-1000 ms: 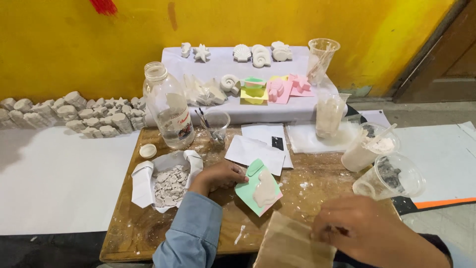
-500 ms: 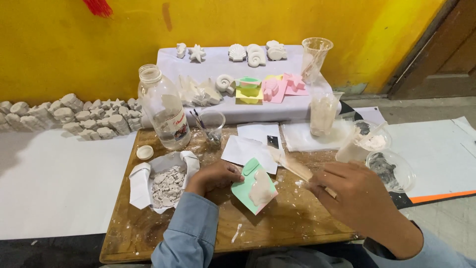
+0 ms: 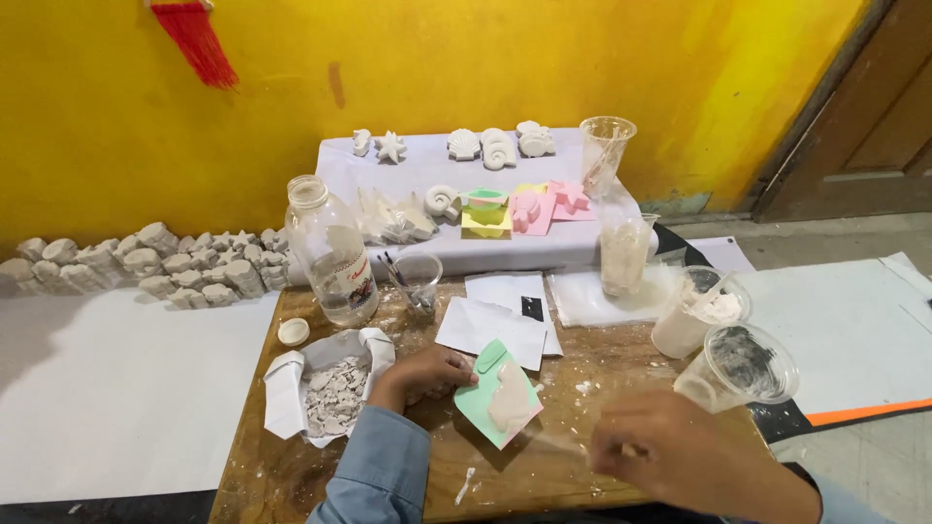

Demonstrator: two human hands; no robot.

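Observation:
A green mould (image 3: 498, 393) filled with pale plaster lies on the wooden table (image 3: 582, 466). My left hand (image 3: 427, 374) rests at its left edge, fingers curled against it. Closer to me, at the table's front right edge, my right hand (image 3: 680, 454) is blurred with its fingers curled; whether it holds anything is unclear. Just left of my left hand, a paper wrap of broken plaster pieces (image 3: 330, 393) lies open.
A glass bottle (image 3: 330, 252), a small cup with sticks (image 3: 419, 281), white papers (image 3: 495, 325) and several plastic cups (image 3: 743, 364) crowd the table. Behind it, a white-covered bench (image 3: 485, 247) carries plaster shells and coloured moulds. Plaster casts (image 3: 146, 262) line the yellow wall.
My right hand had reached up beside the green mould half a second ago and has drawn back toward the table's front edge. My left hand stays at the mould.

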